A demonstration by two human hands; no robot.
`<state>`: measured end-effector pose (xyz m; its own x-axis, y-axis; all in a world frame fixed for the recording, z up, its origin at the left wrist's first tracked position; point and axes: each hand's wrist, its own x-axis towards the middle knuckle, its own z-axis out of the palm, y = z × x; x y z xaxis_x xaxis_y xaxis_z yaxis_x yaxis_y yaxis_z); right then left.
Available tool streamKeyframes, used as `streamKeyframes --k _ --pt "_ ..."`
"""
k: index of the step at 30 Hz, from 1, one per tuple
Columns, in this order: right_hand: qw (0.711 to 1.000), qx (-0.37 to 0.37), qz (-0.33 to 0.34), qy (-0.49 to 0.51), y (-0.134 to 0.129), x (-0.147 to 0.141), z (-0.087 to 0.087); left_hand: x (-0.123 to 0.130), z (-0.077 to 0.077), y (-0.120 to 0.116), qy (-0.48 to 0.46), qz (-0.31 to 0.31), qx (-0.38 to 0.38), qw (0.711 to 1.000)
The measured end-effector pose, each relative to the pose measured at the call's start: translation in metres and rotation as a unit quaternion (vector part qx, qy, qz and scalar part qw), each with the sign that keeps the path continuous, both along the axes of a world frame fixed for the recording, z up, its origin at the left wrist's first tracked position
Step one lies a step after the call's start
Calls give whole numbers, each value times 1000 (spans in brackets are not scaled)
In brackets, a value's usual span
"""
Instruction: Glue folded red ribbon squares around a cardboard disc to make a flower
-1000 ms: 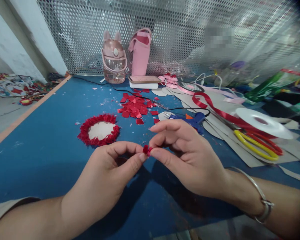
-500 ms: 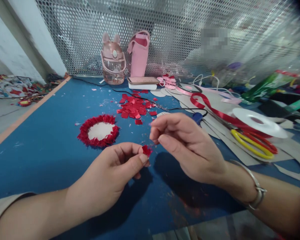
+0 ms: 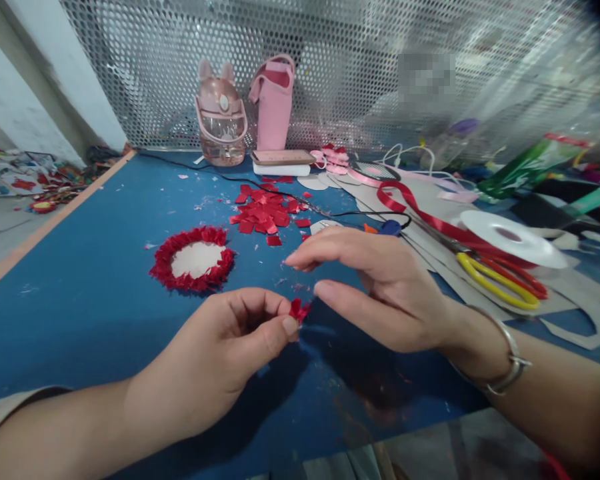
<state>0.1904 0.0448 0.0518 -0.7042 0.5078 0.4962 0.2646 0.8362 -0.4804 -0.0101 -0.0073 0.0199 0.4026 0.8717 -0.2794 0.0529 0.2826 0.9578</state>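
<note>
Between thumb and fingertips, my left hand [image 3: 230, 350] pinches a small folded piece of red ribbon [image 3: 299, 311] low over the blue table. My right hand [image 3: 385, 287] is just to its right, thumb and fingers apart, with nothing seen between them. Behind my left hand lies a ring of red ribbon tufts [image 3: 166, 268] around a pale disc [image 3: 196, 260]. Farther back is a loose pile of red ribbon squares [image 3: 265, 212].
Right of the pile are scissors with yellow and red handles [image 3: 500, 283], a white spool [image 3: 513, 239], red ribbon [image 3: 430, 223] and grey card. A black cable crosses the blue table [image 3: 100, 247]. Behind stand a clear bottle [image 3: 223, 127], a pink holder [image 3: 275, 110] and a phone [image 3: 283, 157].
My right hand's thumb and fingers have spread farther apart. The red piece in my left hand has shifted slightly, and the whole view has moved a little.
</note>
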Motion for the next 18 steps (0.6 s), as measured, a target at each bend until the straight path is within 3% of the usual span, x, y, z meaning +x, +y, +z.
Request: streamKeyframes --k 5,10,14,16,18 --pt "996 -40 82 -12 -2 -3 1 0 -2 -1 20 -19 21 999" --pt "998 -22 59 -32 -4 -3 -2 0 -5 -3 63 -9 64 996" --pt "998 -20 32 -46 -8 -3 -2 -3 -5 -4 130 -2 175 976" --pt "996 -83 -13 -40 -12 -6 -2 -5 -2 -4 172 14 262 949" --pt "974 -214 -69 -31 -15 -11 -4 -7 2 -3 207 31 337 918"
